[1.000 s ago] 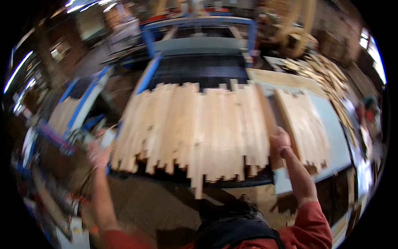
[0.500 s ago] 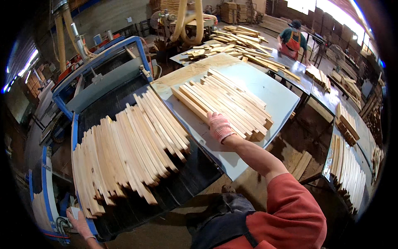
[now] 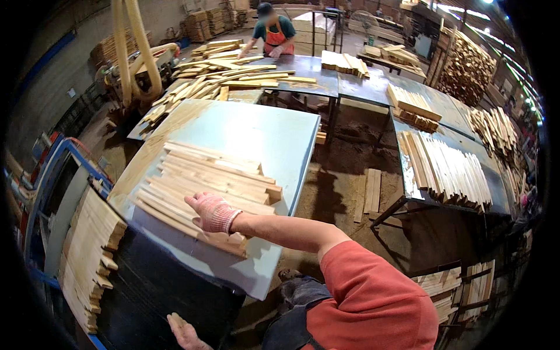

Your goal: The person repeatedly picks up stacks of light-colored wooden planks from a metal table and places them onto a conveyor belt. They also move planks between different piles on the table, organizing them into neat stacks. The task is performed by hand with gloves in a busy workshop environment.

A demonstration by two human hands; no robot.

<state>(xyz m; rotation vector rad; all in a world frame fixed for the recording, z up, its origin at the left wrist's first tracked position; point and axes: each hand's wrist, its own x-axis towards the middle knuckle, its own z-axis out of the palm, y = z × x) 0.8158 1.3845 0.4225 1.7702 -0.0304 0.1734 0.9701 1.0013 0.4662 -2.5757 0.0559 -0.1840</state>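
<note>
My right hand (image 3: pixel 213 211), in a pink-and-white knitted glove, lies on the near side of a row of pale wooden strips (image 3: pixel 198 181). Its fingers are stretched across them, not wrapped round any strip. The strips sit side by side on a light blue table (image 3: pixel 245 131). My left hand (image 3: pixel 184 331) shows at the lower edge, fingers extended and holding nothing, over the black belt (image 3: pixel 157 291). At the belt's left, another batch of wooden strips (image 3: pixel 87 256) lies close to the blue machine frame (image 3: pixel 44 181).
Behind the table, loose strips (image 3: pixel 216 73) lie heaped near a co-worker (image 3: pixel 273 35) in an orange apron. Metal tables (image 3: pixel 364 87) along the right carry rows of strips (image 3: pixel 446 166). Boards (image 3: pixel 368 192) lie on the floor. A ribbed hose (image 3: pixel 119 52) hangs at the back left.
My view has turned right. My left hand has left the machine's side and is over the belt. The belt's strips appear nearer the machine frame. My right hand stays at the table strips.
</note>
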